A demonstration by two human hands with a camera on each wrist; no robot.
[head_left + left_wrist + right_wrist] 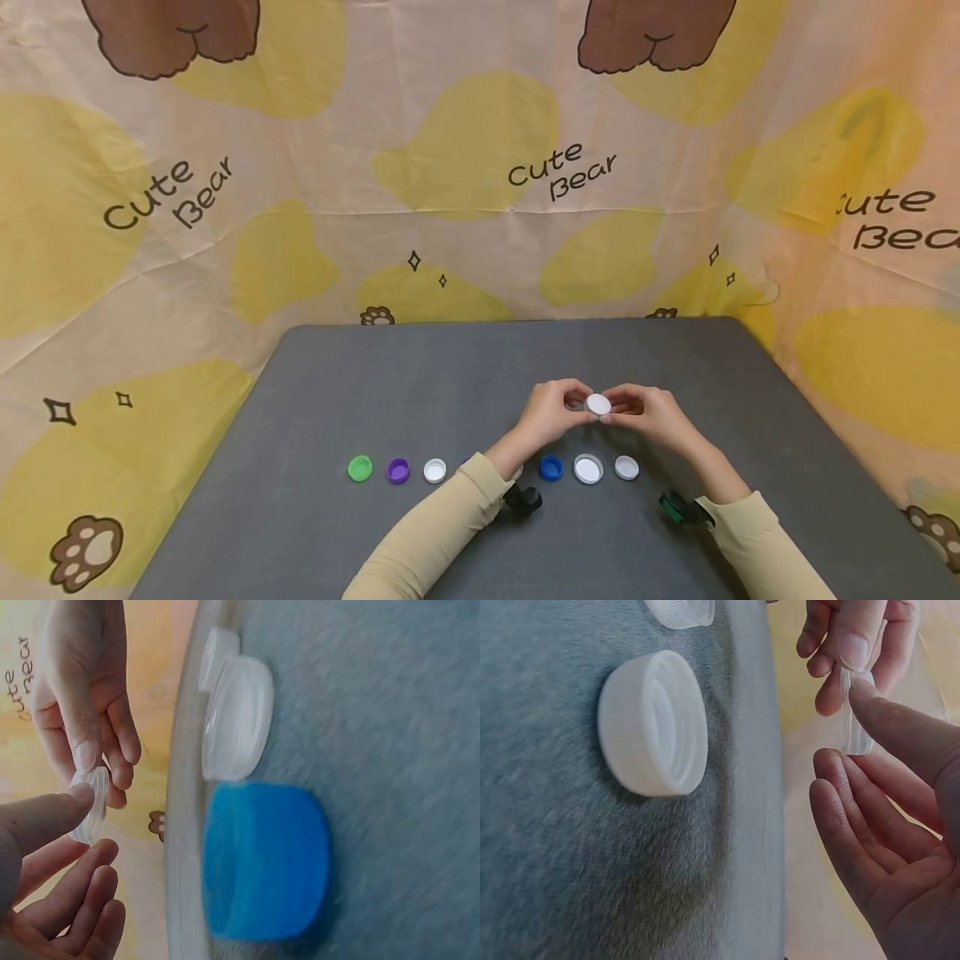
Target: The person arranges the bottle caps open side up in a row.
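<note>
A white bottle cap (597,404) is held up above the grey table, between both hands. My left hand (551,412) pinches its left edge with thumb and fingers. From the other side my right hand (654,415) pinches the right edge. In the left wrist view the cap (93,810) looks translucent and stands on edge, with the left thumb (49,817) on its face. The right wrist view shows the cap (857,712) nearly side-on between the fingertips of both hands.
On the table (420,375) a row of caps lies nearer me: green (360,468), purple (398,471), white (435,471), blue (551,467), a larger white one (588,468) and another white one (627,467). The left sleeve (442,529) hides part of the row. A printed cloth (465,167) hangs behind.
</note>
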